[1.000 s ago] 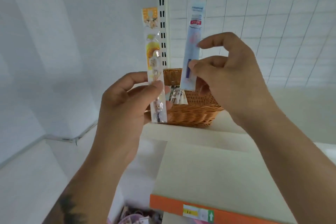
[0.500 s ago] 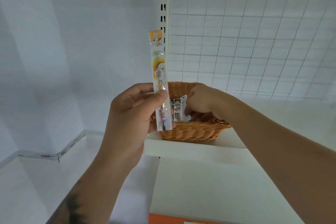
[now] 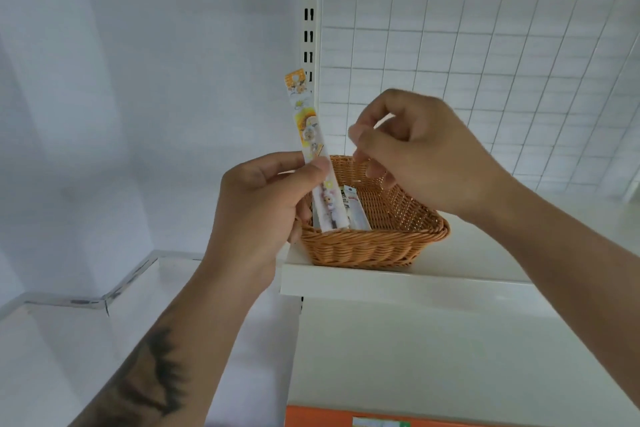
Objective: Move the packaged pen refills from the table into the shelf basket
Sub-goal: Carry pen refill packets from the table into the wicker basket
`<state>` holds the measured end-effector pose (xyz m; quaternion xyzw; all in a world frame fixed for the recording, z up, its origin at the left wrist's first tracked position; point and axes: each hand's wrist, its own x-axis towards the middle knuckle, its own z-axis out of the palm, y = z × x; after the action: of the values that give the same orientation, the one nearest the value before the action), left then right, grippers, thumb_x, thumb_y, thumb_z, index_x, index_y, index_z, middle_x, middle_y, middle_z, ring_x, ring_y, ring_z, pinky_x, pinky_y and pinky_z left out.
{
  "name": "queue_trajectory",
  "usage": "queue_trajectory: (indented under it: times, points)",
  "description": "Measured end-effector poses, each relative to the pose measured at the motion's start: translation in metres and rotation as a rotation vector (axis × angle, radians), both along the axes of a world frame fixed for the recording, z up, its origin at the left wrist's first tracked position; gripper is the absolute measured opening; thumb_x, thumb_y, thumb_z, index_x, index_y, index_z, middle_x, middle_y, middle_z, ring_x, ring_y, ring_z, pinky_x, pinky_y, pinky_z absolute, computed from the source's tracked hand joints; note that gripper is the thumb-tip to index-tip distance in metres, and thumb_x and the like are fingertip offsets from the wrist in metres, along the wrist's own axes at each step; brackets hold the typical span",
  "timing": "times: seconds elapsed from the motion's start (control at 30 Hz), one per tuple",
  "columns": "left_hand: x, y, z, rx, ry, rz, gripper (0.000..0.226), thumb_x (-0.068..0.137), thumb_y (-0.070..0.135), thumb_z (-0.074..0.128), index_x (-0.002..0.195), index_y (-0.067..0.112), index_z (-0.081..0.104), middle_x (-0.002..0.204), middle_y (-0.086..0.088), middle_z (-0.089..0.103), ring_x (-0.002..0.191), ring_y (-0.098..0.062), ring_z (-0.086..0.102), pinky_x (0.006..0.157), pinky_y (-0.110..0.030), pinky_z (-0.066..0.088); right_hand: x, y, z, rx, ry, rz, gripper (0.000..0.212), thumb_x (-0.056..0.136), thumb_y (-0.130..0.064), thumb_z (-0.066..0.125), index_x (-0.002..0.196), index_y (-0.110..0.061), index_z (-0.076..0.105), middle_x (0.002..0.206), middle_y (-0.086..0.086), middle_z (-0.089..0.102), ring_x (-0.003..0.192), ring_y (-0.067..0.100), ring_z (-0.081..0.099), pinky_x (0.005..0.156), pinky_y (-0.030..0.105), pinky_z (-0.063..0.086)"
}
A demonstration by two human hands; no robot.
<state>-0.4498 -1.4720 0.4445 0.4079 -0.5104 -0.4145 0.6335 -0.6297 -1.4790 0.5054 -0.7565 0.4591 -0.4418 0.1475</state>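
Long, narrow refill pack (image 3: 313,146), clear sleeve with orange-yellow cartoon header card, near upright, top tilted toward 11 o'clock, lower end dipping inside the basket. Pinched at mid-length. Wicker basket (image 3: 377,246), tan, rectangular, sitting on white shelf edge. Inside, at basket's 9 o'clock side: more packs (image 3: 353,208), leaning together, print unreadable.

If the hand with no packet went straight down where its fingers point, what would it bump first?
Probably the packets lying in the wicker basket; the right hand hangs above it, though depth is unclear.
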Motion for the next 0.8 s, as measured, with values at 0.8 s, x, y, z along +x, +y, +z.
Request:
queue_trajectory:
  times: [0.8]
  points:
    - [0.007, -0.017, -0.023, -0.265, -0.911, 0.202, 0.055, 0.093, 0.071, 0.051, 0.137, 0.039, 0.059, 0.127, 0.020, 0.066, 0.112, 0.000, 0.060, 0.095, -0.029, 0.049, -0.006, -0.057, -0.011, 0.450, -0.167, -0.118, 0.020, 0.092, 0.006, 0.062, 0.106, -0.008, 0.066, 0.084, 0.015, 0.067, 0.063, 0.020, 0.063, 0.066, 0.038, 0.063]
